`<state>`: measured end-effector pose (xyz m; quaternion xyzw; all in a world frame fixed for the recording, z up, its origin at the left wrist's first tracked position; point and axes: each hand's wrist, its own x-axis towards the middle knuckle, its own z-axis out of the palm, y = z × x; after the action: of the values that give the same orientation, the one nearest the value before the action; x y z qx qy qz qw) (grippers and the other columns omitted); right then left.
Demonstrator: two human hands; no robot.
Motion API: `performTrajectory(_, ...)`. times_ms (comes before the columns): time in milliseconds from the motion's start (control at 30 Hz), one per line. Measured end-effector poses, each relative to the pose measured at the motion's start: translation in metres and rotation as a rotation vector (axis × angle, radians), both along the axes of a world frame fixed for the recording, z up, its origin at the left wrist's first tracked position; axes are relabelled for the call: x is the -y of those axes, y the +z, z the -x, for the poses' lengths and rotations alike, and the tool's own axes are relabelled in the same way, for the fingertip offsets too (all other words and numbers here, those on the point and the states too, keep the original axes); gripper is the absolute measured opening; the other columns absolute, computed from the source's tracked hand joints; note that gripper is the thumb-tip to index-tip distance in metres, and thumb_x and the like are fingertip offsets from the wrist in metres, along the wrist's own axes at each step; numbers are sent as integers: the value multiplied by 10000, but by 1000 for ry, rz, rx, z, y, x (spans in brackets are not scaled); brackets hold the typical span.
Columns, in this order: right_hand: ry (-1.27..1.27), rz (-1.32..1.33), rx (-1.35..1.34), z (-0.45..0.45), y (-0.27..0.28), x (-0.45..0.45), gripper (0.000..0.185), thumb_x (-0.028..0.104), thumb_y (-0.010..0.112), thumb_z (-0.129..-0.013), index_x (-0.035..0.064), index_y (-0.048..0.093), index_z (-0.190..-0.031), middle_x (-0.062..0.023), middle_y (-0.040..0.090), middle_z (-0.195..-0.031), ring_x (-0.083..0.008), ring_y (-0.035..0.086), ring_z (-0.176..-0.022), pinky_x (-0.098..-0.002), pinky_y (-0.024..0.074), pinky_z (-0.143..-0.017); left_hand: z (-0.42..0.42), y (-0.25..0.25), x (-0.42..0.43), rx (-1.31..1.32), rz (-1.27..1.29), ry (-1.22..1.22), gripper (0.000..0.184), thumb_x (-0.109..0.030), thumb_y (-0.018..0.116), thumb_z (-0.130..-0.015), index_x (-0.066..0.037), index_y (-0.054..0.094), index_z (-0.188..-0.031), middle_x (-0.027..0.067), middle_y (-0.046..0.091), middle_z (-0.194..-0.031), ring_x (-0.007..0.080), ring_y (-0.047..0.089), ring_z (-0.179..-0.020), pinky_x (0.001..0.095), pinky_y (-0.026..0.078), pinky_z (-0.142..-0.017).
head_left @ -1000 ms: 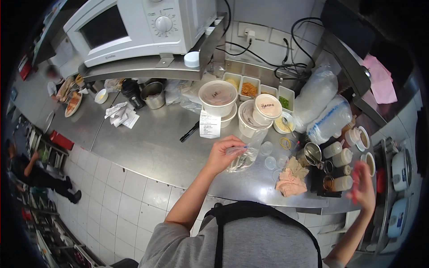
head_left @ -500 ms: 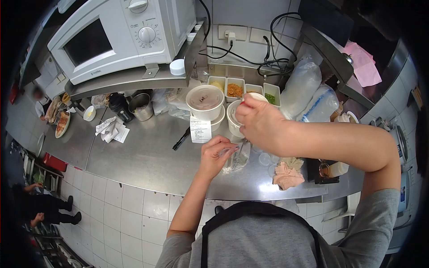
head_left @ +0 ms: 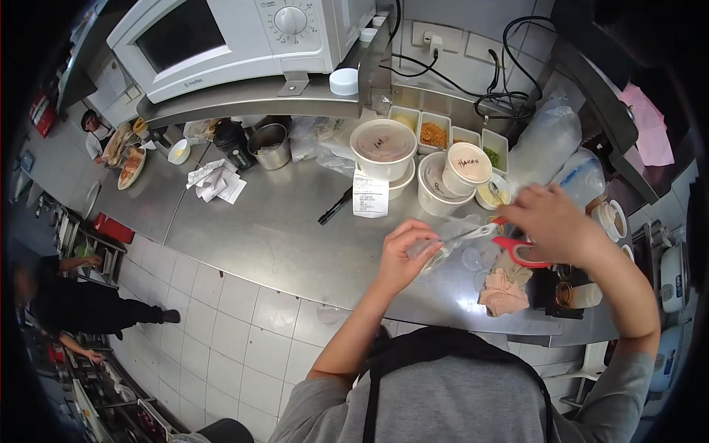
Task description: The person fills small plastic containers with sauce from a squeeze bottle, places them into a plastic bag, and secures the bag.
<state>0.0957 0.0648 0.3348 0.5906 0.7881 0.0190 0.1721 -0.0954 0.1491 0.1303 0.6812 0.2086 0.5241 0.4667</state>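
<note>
My left hand [head_left: 408, 252] is closed in a pinch on a thin clear plastic bag [head_left: 437, 258] above the counter. To its right, my right hand [head_left: 550, 223], slightly blurred, holds scissors [head_left: 521, 252] by their red handles. The handles are spread, and the blades point left towards the plastic bag; whether they touch it I cannot tell. Just beyond stand round white tubs: a lidded one with handwriting [head_left: 468, 164] rests on a larger tub [head_left: 437, 199]. Left of them, another lidded tub [head_left: 382, 144] sits on a second one, with a printed receipt [head_left: 371, 198] hanging in front.
Behind the tubs are small trays of orange topping [head_left: 434, 136] and chopped greens [head_left: 493, 153]. A crumpled cloth [head_left: 505, 292] lies right of the bag, a black marker [head_left: 334, 207] left. A microwave [head_left: 221, 37] stands on the shelf. Another person [head_left: 88, 288] is at far left.
My right hand has moved right and down from over the tubs, and the scissors now show clearly. The lettered lid is uncovered. My left hand keeps its pinch; the whole view has shifted.
</note>
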Motion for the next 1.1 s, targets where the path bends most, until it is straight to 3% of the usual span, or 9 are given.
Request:
performTrajectory(100, -435, 225, -543, -51, 32, 32, 491, 138, 738, -670, 81, 602, -1138, -56, 647, -758, -185, 639, -709, -282, 488, -651, -1, 1, 4, 58, 78, 18, 158, -26, 729, -716, -23, 684, -868, 74, 633, -938, 171, 603, -856, 293, 472, -785)
performTrajectory(167, -441, 150, -702, -107, 27, 85, 385, 154, 706, -714, 35, 635, -1073, -20, 604, -622, -134, 598, -550, -227, 452, -507, -2, -14, 5, 40, 65, -10, 182, -19, 725, -715, -5, 676, -889, 80, 633, -978, 173, 606, -884, 291, 474, -804)
performTrajectory(200, -686, 14, -1110, -132, 25, 140, 294, 179, 657, -764, -1, 659, -997, -13, 580, -628, -112, 584, -569, -222, 448, -498, -4, -22, 6, 7, 69, -28, 176, -14, 719, -718, -1, 673, -887, 83, 635, -980, 173, 607, -886, 287, 476, -801)
performTrajectory(267, -976, -598, -1193, -199, -20, 231, 376, 302, 535, -915, 26, 578, -1166, -78, 608, -828, -111, 568, -622, -227, 438, -493, -5, -32, 7, -60, 76, -81, 165, -3, 707, -724, 8, 668, -883, 90, 639, -985, 173, 611, -889, 280, 478, -796)
performTrajectory(333, -1070, -736, -1495, -221, -30, 276, 483, 456, 452, -943, 73, 548, -1220, -24, 579, -872, -71, 486, -586, -191, 337, -496, -7, -33, 8, -53, 73, -78, 158, 21, 686, -722, 10, 666, -878, 94, 641, -978, 173, 614, -886, 277, 480, -790)
performTrajectory(400, -1320, -1166, -1502, -210, -43, 282, 485, 513, 454, -925, 95, 590, -1128, 24, 540, -786, -33, 433, -568, -183, 266, -476, -9, -32, 9, -54, 58, -85, 161, 43, 668, -715, 11, 664, -874, 97, 642, -973, 174, 617, -880, 277, 483, -785)
performTrajectory(533, -1435, -775, -978, -294, -101, 315, 445, 557, 513, -877, 142, 566, -724, 78, 402, -525, -15, 324, -404, -206, 189, -364, -14, -29, 11, -59, 43, -96, 185, 66, 650, -694, 11, 664, -871, 102, 643, -968, 177, 621, -871, 280, 488, -782)
performTrajectory(933, -1556, -183, -674, -357, -178, 209, 538, 531, 531, -843, 5, 594, -752, -54, 514, -516, -168, 486, -338, -322, 361, -268, -18, -31, 16, -48, 43, -45, 165, 35, 666, -699, 3, 661, -861, 98, 650, -941, 187, 626, -847, 289, 477, -769)
performTrajectory(1100, -1561, -281, -1115, -359, -188, 208, 418, 438, 565, -849, 46, 610, -711, -17, 512, -521, -108, 418, -356, -268, 308, -336, -20, -31, 14, -45, 25, -44, 162, 52, 650, -709, 9, 654, -865, 108, 643, -957, 178, 624, -848, 272, 489, -750)
